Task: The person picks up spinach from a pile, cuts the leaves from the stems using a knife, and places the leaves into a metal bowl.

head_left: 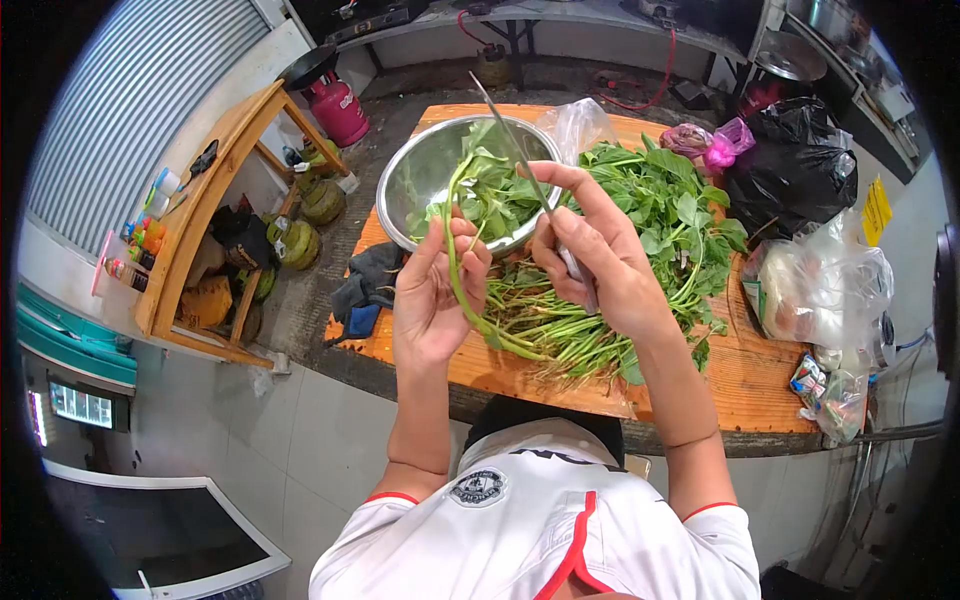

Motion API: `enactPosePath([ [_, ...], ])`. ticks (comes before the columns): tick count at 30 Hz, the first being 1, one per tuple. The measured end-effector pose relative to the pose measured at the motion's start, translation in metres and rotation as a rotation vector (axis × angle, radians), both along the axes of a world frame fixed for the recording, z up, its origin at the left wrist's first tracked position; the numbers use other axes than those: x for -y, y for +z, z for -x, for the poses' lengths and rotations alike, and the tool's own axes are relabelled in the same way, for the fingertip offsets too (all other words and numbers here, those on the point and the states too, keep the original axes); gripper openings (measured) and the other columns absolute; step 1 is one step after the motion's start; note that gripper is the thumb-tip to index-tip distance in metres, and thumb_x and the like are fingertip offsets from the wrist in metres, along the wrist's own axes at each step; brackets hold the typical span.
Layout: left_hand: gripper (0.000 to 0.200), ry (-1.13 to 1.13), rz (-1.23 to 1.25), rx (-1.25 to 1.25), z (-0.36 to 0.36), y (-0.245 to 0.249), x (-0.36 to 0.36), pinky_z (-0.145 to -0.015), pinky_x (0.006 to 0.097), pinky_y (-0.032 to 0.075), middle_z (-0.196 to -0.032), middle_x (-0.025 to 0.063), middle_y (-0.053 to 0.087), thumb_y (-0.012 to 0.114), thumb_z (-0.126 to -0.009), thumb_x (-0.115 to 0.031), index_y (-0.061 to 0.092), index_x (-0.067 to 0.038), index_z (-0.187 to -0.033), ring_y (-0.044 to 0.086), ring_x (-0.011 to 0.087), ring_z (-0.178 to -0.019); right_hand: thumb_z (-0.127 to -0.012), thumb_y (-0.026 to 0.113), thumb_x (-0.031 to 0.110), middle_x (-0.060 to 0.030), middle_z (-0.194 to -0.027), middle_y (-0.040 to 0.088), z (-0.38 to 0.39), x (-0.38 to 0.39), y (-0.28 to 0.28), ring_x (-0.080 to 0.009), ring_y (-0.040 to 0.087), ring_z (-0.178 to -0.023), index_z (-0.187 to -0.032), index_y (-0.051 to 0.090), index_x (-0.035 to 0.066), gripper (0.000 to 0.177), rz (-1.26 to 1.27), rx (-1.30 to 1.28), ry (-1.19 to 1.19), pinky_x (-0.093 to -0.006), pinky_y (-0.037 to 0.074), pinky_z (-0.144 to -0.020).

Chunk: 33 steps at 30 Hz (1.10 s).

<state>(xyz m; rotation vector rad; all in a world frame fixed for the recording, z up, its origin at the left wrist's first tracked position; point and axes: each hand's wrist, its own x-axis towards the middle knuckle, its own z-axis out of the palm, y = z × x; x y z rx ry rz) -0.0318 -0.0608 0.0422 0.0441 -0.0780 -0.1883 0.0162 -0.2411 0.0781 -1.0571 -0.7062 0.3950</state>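
My left hand (440,295) pinches a long green vegetable stem (455,255) that curves from the bowl side down toward the table's front. In my right hand (595,245) is a knife (517,145), its thin blade pointing up and away, the index finger laid along it. Behind both hands stands a steel bowl (400,180) with cut green leaves (492,195) inside. Below and right of the hands spreads a large heap of leafy greens (665,200), its stems and roots (520,315) toward me. The hands are apart from each other.
The wooden table (450,385) also bears a dark cloth (368,275), a black plastic bag (795,165), a pink bag (728,143) and clear bags (820,280) at the right. A wooden shelf (215,170) and a pink gas cylinder (338,110) stand to the left.
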Motion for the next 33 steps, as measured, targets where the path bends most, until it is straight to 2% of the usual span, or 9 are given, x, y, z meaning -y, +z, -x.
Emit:
enactPosePath([
  [3, 0.027, -0.001, 0.067, -0.009, 0.006, 0.003, -0.006, -0.082, 0.0274, 0.057, -0.098, 0.0077, 0.058, 0.053, -0.096, -0.020, 0.056, 0.000, -0.113, 0.058, 0.0169, -0.092, -0.097, 0.048, 0.034, 0.0017, -0.064, 0.046, 0.000, -0.002, 0.001, -0.0004, 0.035, -0.046, -0.134, 0.038, 0.003, 0.049, 0.009, 0.012, 0.030, -0.0144, 0.024, -0.040],
  [6, 0.024, 0.016, 0.030, -0.002, 0.009, 0.002, -0.006, -0.086, 0.0269, 0.056, -0.095, 0.0059, 0.061, 0.055, -0.095, -0.018, 0.058, -0.001, -0.112, 0.060, 0.0154, -0.089, -0.097, 0.048, 0.034, 0.0024, -0.063, 0.045, 0.000, -0.007, 0.000, -0.0002, 0.035, -0.048, -0.134, 0.039, 0.003, 0.049, 0.042, 0.020, 0.074, -0.0141, 0.025, -0.042],
  [9, 0.024, 0.314, -0.400, -0.028, 0.011, -0.002, -0.001, -0.079, 0.0266, 0.057, -0.093, 0.0067, 0.065, 0.059, -0.092, -0.011, 0.059, -0.002, -0.113, 0.064, 0.0137, -0.086, -0.097, 0.047, 0.034, 0.0030, -0.063, 0.045, 0.001, -0.014, -0.001, -0.0001, 0.035, -0.048, -0.135, 0.038, 0.003, 0.050, 0.056, 0.025, 0.137, -0.0141, 0.025, -0.042],
  [12, 0.020, 0.619, -0.712, 0.080, 0.008, -0.001, 0.010, -0.078, 0.0252, 0.058, -0.088, 0.0069, 0.067, 0.061, -0.088, -0.006, 0.061, -0.001, -0.108, 0.066, 0.0124, -0.081, -0.098, 0.046, 0.034, 0.0028, -0.063, 0.046, 0.007, -0.013, 0.008, -0.0001, 0.034, -0.047, -0.136, 0.037, 0.002, 0.051, 0.044, -0.002, 0.200, -0.0144, 0.024, -0.042],
  [13, 0.016, 0.726, -0.777, 0.088, 0.008, 0.002, 0.016, -0.072, 0.0225, 0.057, -0.087, 0.0078, 0.068, 0.063, -0.086, -0.002, 0.063, 0.000, -0.102, 0.065, 0.0112, -0.078, -0.097, 0.051, 0.033, 0.0034, -0.065, 0.046, 0.005, -0.009, 0.011, -0.0012, 0.038, -0.050, -0.136, 0.037, 0.006, 0.049, 0.044, -0.051, 0.287, -0.0172, 0.025, -0.042],
  [16, 0.017, 0.837, -0.867, 0.142, 0.005, -0.002, 0.019, -0.064, 0.0213, 0.055, -0.088, 0.0082, 0.067, 0.065, -0.083, 0.001, 0.063, 0.000, -0.100, 0.064, 0.0102, -0.077, -0.097, 0.051, 0.033, 0.0030, -0.065, 0.047, 0.009, -0.012, 0.008, -0.0018, 0.038, -0.048, -0.137, 0.036, 0.006, 0.051, -0.003, -0.052, 0.332, -0.0175, 0.025, -0.041],
  [19, 0.018, 0.943, -0.901, 0.120, -0.001, -0.003, 0.022, -0.059, 0.0210, 0.053, -0.090, 0.0093, 0.067, 0.067, -0.080, 0.004, 0.063, 0.001, -0.098, 0.063, 0.0101, -0.076, -0.097, 0.050, 0.035, 0.0007, -0.066, 0.049, 0.009, -0.014, 0.003, -0.0025, 0.039, -0.048, -0.139, 0.033, 0.006, 0.054, -0.009, -0.022, 0.253, -0.0178, 0.027, -0.042],
  [29, 0.017, 1.197, -1.186, 0.235, -0.003, 0.007, 0.030, -0.067, 0.0213, 0.055, -0.101, 0.0098, 0.060, 0.065, -0.079, 0.012, 0.063, 0.007, -0.096, 0.062, 0.0105, -0.081, -0.096, 0.051, 0.036, 0.0002, -0.067, 0.051, 0.007, -0.004, 0.016, -0.0026, 0.039, -0.049, -0.142, 0.032, 0.007, 0.057, 0.038, -0.042, 0.193, -0.0173, 0.029, -0.043],
  [33, 0.017, 1.485, -1.504, 0.345, -0.005, 0.007, 0.029, -0.064, 0.0223, 0.054, -0.096, 0.0099, 0.063, 0.069, -0.076, 0.010, 0.067, 0.003, -0.091, 0.063, 0.0117, -0.079, -0.095, 0.053, 0.031, 0.0004, -0.071, 0.053, -0.001, -0.009, 0.001, -0.0023, 0.040, -0.048, -0.140, 0.037, 0.010, 0.052, -0.013, -0.115, 0.202, -0.0167, 0.029, -0.043],
])
